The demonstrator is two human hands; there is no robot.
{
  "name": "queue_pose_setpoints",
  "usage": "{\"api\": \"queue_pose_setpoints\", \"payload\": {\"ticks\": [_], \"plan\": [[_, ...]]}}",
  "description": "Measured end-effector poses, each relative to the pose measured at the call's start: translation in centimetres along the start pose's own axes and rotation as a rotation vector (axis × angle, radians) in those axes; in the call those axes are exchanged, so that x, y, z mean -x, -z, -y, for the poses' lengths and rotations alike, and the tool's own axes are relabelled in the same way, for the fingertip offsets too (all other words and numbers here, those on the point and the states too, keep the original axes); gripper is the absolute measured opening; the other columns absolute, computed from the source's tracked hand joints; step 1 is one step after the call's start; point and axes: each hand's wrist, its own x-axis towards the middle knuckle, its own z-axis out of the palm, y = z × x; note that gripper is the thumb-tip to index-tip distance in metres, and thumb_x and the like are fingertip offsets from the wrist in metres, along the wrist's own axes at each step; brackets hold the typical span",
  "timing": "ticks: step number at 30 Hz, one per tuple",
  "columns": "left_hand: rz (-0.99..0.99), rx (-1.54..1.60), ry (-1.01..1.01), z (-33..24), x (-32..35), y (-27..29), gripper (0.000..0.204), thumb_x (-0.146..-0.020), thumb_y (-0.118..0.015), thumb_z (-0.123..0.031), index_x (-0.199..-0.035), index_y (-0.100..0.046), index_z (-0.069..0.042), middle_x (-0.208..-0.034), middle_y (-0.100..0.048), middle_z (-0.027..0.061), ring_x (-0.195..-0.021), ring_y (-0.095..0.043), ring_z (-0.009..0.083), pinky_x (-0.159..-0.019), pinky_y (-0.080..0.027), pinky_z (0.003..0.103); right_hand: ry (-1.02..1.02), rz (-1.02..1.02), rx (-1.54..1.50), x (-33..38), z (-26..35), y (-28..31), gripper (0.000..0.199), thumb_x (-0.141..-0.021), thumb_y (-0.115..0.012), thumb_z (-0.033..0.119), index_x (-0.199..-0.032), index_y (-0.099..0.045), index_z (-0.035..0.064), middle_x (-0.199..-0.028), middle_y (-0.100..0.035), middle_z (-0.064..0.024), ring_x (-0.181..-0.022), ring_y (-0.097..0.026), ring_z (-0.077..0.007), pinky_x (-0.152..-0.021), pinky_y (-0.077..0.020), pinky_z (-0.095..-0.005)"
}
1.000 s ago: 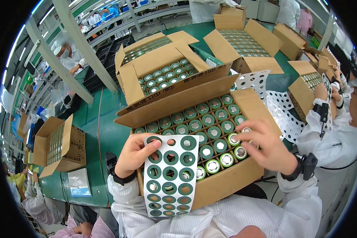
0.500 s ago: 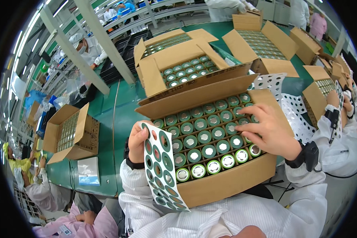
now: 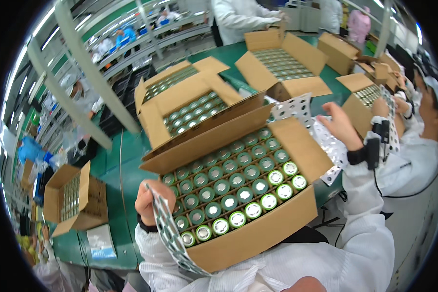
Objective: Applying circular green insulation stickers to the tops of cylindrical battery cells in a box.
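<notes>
A cardboard box [image 3: 258, 243] of upright cylindrical battery cells stands open before me, its cells sorted by cardboard dividers. Most cells carry dark green rings on top; those along the near side and at the near right corner show bright green rims [image 3: 252, 210]. At the box's left side, my left hand [image 3: 155, 200] is closed on the upper edge of a white sticker sheet [image 3: 173, 238] with rows of round shapes. The sheet hangs down, seen nearly edge-on. My right hand [image 3: 343, 127] is raised beyond the box's right flap, its fingers apart and nothing visible in them.
White perforated sheets [image 3: 323, 146] lie right of the box. Another open box of cells [image 3: 155, 114] sits behind it, one more [image 3: 287, 65] at the back right, one [image 3: 95, 194] at the left. A flat plastic packet [image 3: 101, 242] lies left. A person [image 3: 404, 170] works close at my right.
My right hand has lifted off the cells and moved right, clear of the box. The sheet in my left hand has turned edge-on. The whole view has shifted.
</notes>
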Motion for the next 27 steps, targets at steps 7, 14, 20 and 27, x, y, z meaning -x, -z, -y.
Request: {"api": "queue_pose_setpoints", "payload": {"ticks": [7,14,20,27], "plan": [[-0.265,-0.127,0.088,0.5,0.7,0.1,0.033,-0.091,-0.053,-0.024,-0.070,-0.057,0.001,-0.042,-0.048,0.0093,-0.029,-0.043,0.0199,-0.027,-0.028,0.030,-0.140,0.383,-0.285,0.1,-4.2,-5.4,0.084,-0.074,-0.076,0.035,-0.137,-0.039,-0.0055,-0.132,-0.050,-0.0259,-0.123,-0.050,-0.0336,-0.101,-0.0407,-0.0360],[-0.087,-0.195,0.039,0.3,0.1,-0.4,0.030,-0.100,-0.040,-0.021,-0.084,-0.056,-0.001,-0.049,-0.049,0.0065,-0.032,-0.042,0.0151,-0.028,-0.033,0.025,-0.134,0.267,-0.533,-1.8,-2.7,-7.1,0.049,-0.078,-0.074,0.028,-0.115,-0.061,-0.0011,-0.107,-0.067,-0.0162,-0.095,-0.063,-0.0241,-0.085,-0.0477,-0.0326],[-0.290,-0.194,0.114,0.0,0.9,0.0,0.038,-0.090,-0.056,-0.026,-0.070,-0.060,0.005,-0.050,-0.056,0.0171,-0.033,-0.046,0.0194,-0.032,-0.033,0.029,-0.026,0.187,-0.343,-2.4,-1.3,-6.1,0.025,-0.079,-0.068,0.021,-0.098,-0.070,0.0056,-0.085,-0.068,-0.0182,-0.080,-0.066,-0.0309,-0.075,-0.0510,-0.0369],[-0.319,-0.195,0.128,-0.1,1.8,0.8,0.035,-0.089,-0.060,-0.025,-0.074,-0.062,0.008,-0.062,-0.063,0.0194,-0.042,-0.055,0.0202,-0.038,-0.043,0.029,-0.044,0.142,0.031,-3.5,-1.2,-5.8,0.020,-0.077,-0.063,0.018,-0.093,-0.072,0.0099,-0.087,-0.067,-0.0188,-0.081,-0.064,-0.0377,-0.075,-0.0518,-0.0439]]}}
